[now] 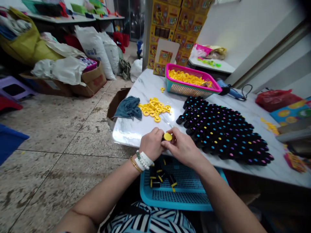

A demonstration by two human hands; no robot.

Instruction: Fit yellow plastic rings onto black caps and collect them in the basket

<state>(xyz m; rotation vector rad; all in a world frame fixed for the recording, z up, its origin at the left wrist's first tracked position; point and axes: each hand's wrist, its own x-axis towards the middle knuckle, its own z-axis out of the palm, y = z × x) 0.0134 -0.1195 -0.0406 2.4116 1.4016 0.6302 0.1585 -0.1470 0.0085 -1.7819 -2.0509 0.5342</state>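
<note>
Over the table's front edge, my left hand (151,145) and my right hand (184,147) meet around a small black piece with a round yellow end (167,137). Both hands have their fingers closed on it, and most of its black body is hidden. Below them, a blue plastic basket (179,205) holds several black cylinders with yellow ends (155,183). Beyond my hands lies a pile of yellow ring pieces (154,108). To the right, black cylinders with coloured dots on top (218,129) stand in a dense block.
At the back of the white table (126,132) stands a pink-rimmed basket (194,87) full of yellow pieces. A blue-green cloth (129,108) lies at the left edge. Yellow printed boxes (165,19) are stacked behind. A blue tool (234,93) with a cord rests at the back right.
</note>
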